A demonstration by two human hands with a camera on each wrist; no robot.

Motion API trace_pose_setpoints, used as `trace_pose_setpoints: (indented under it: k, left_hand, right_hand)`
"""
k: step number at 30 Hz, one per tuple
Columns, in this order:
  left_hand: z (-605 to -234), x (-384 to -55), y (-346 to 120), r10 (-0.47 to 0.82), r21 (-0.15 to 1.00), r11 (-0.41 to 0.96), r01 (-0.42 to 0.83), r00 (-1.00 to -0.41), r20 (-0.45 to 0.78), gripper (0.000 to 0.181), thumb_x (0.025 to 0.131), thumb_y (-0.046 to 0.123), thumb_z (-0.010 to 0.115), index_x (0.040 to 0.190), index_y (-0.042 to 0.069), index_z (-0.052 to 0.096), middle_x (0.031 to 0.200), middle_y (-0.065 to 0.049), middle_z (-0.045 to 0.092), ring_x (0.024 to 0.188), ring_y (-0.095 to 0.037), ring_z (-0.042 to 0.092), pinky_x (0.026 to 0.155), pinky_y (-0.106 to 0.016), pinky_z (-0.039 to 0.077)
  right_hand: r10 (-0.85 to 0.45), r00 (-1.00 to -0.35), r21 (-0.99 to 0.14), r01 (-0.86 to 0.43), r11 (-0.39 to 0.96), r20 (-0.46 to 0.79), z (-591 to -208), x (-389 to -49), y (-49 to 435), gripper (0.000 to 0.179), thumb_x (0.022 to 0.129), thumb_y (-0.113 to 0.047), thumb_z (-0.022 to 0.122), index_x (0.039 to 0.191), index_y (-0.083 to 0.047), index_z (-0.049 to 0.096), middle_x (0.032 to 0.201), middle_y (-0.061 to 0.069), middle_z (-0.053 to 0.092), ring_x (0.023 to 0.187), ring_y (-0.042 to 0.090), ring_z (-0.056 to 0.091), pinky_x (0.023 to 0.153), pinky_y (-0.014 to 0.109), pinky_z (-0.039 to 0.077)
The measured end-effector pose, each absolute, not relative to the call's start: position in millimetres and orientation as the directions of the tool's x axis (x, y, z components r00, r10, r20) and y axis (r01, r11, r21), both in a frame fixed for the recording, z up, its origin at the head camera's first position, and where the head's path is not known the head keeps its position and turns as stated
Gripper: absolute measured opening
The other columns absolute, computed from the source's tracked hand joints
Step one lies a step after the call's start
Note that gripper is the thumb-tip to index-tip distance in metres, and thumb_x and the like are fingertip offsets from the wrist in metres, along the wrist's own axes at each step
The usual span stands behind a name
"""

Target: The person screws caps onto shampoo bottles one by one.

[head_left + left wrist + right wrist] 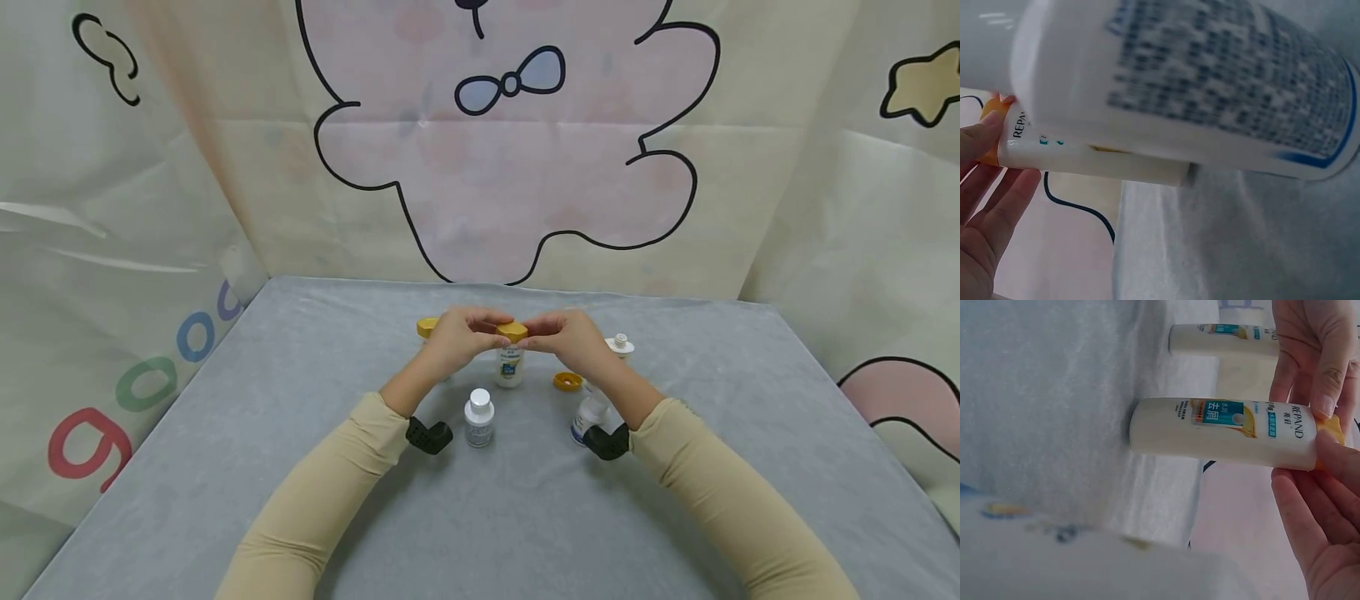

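A white shampoo bottle (509,371) with a yellow cap (512,332) stands upright on the table between both hands. From the left, my left hand (461,337) pinches the cap with thumb and fingers. My right hand (568,336) grips the same cap from the other side. In the right wrist view the bottle (1222,428) shows its blue-green label, its base on the cloth, with the right thumb (1341,456) on the cap. The left wrist view shows the bottle (1091,156) partly hidden behind a nearer white bottle (1179,81).
A small white bottle (479,419) stands in front. A yellow cap (567,381) lies on the cloth at right. Another white bottle (590,414) sits by the right wrist, and a white-topped one (620,344) behind. Behind the left hand shows another yellow cap (427,326).
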State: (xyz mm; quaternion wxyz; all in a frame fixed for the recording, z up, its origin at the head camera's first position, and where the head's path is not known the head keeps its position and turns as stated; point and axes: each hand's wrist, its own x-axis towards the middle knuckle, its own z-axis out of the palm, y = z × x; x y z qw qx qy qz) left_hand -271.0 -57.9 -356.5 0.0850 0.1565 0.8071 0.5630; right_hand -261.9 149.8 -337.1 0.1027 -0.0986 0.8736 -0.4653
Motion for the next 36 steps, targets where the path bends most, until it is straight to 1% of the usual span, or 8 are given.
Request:
trace_pose_setpoints:
  k: [6, 10, 13, 17, 21, 24, 29, 36]
  left_hand:
    - [-360, -270, -57, 0.35, 0.919, 0.359, 0.163, -0.936, 0.03, 0.033, 0.089, 0.019, 0.076, 0.121, 0.015, 0.071, 0.122, -0.003, 0.071, 0.113, -0.019, 0.066, 0.092, -0.033, 0.058]
    - [-350, -264, -56, 0.329, 0.879, 0.451, 0.152, -0.944, -0.005, 0.049, 0.087, 0.028, 0.079, 0.132, 0.015, 0.064, 0.133, -0.002, 0.065, 0.123, -0.022, 0.062, 0.097, -0.037, 0.056]
    - [-335, -251, -52, 0.279, 0.858, 0.485, 0.167, -0.96, 0.029, 0.061, 0.084, 0.032, 0.08, 0.138, 0.014, 0.059, 0.139, -0.003, 0.061, 0.128, -0.024, 0.06, 0.1, -0.038, 0.054]
    - [-318, -229, -37, 0.237, 0.878, 0.41, 0.246, -0.959, 0.158, 0.058, 0.085, 0.027, 0.08, 0.136, 0.011, 0.058, 0.133, -0.008, 0.065, 0.123, -0.025, 0.063, 0.102, -0.034, 0.053]
    - [-317, -212, -11, 0.274, 0.888, 0.337, 0.312, -0.935, 0.224, 0.052, 0.086, 0.023, 0.079, 0.132, 0.008, 0.059, 0.127, -0.009, 0.067, 0.12, -0.022, 0.064, 0.101, -0.028, 0.053]
    - [-325, -207, 11, 0.302, 0.878, 0.356, 0.321, -0.928, 0.216, 0.049, 0.087, 0.021, 0.078, 0.131, 0.007, 0.06, 0.13, -0.008, 0.066, 0.123, -0.02, 0.062, 0.103, -0.026, 0.051]
    - [-341, -208, 40, 0.31, 0.833, 0.47, 0.292, -0.938, 0.153, 0.053, 0.089, 0.021, 0.077, 0.136, 0.008, 0.058, 0.137, -0.007, 0.061, 0.128, -0.022, 0.057, 0.106, -0.033, 0.049]
    - [-368, -217, 56, 0.275, 0.813, 0.535, 0.229, -0.957, 0.088, 0.053, 0.088, 0.019, 0.077, 0.136, 0.009, 0.059, 0.137, -0.008, 0.062, 0.128, -0.022, 0.058, 0.105, -0.035, 0.05]
  right_hand:
    - [-0.271, -0.956, -0.83, -0.062, 0.554, -0.11, -339, -263, 150, 0.036, 0.091, -0.021, 0.074, 0.123, -0.005, 0.07, 0.122, 0.013, 0.071, 0.117, 0.029, 0.066, 0.103, 0.046, 0.052]
    - [-0.271, -0.954, -0.828, -0.05, 0.558, -0.125, -336, -259, 151, 0.041, 0.092, -0.024, 0.073, 0.129, -0.007, 0.067, 0.127, 0.012, 0.069, 0.121, 0.029, 0.063, 0.107, 0.049, 0.048]
    - [-0.25, -0.962, -0.826, -0.047, 0.561, -0.115, -330, -254, 157, 0.045, 0.092, -0.028, 0.073, 0.132, -0.01, 0.064, 0.131, 0.01, 0.067, 0.124, 0.028, 0.062, 0.108, 0.05, 0.047]
    - [-0.201, -0.978, -0.837, -0.069, 0.543, -0.049, -318, -240, 171, 0.047, 0.091, -0.032, 0.074, 0.132, -0.012, 0.064, 0.134, 0.009, 0.065, 0.13, 0.028, 0.057, 0.109, 0.051, 0.045]
    - [-0.156, -0.988, -0.858, -0.084, 0.506, 0.005, -308, -225, 188, 0.051, 0.09, -0.037, 0.074, 0.134, -0.012, 0.063, 0.139, 0.008, 0.062, 0.14, 0.028, 0.047, 0.115, 0.051, 0.039]
    - [-0.114, -0.993, -0.878, -0.065, 0.475, 0.012, -306, -217, 201, 0.056, 0.089, -0.039, 0.074, 0.136, -0.013, 0.061, 0.144, 0.007, 0.057, 0.145, 0.028, 0.041, 0.118, 0.051, 0.035]
    - [-0.041, -0.999, -0.892, -0.022, 0.452, 0.004, -310, -211, 222, 0.062, 0.089, -0.042, 0.074, 0.141, -0.013, 0.057, 0.152, 0.008, 0.049, 0.146, 0.029, 0.038, 0.117, 0.055, 0.034]
    - [0.053, -0.998, -0.905, 0.063, 0.421, -0.045, -320, -210, 243, 0.065, 0.088, -0.04, 0.075, 0.142, -0.011, 0.055, 0.147, 0.001, 0.053, 0.145, 0.029, 0.036, 0.118, 0.052, 0.033]
